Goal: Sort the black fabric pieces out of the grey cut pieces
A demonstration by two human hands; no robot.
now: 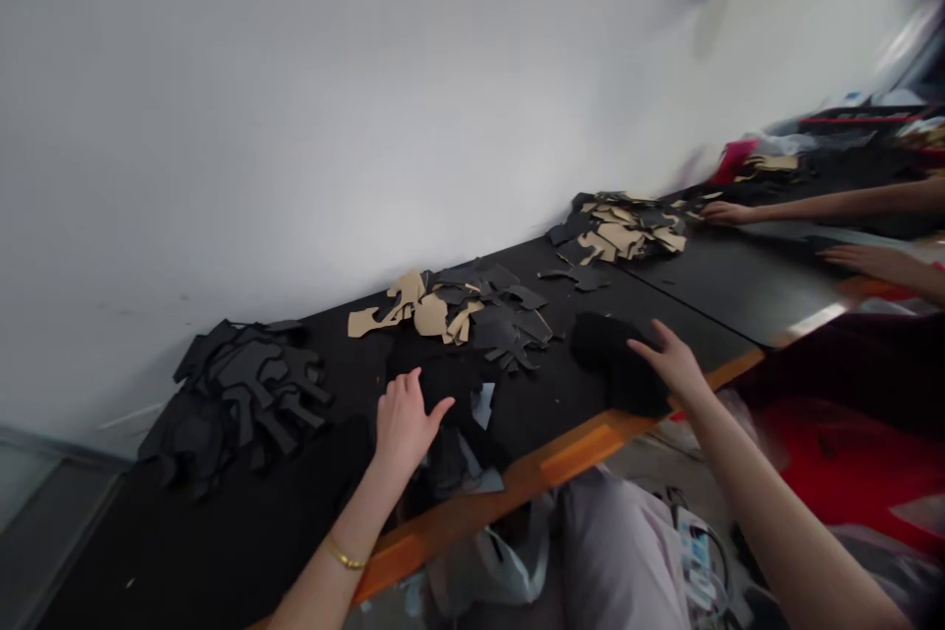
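Black cut pieces point(458, 413) under both hands, tan scraps point(432, 315) behind

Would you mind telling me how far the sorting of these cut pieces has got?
Done, it seems: an all-black pile lies apart at the left. In hand: the left hand rests open on dark pieces at the table's near edge, and the right hand lies flat on a black fuzzy piece. Left: two heaps still mix tan and black, one in the middle and one farther right.

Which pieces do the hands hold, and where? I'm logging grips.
Neither grips anything. The left hand lies flat on black pieces; the right hand rests on a black pad.
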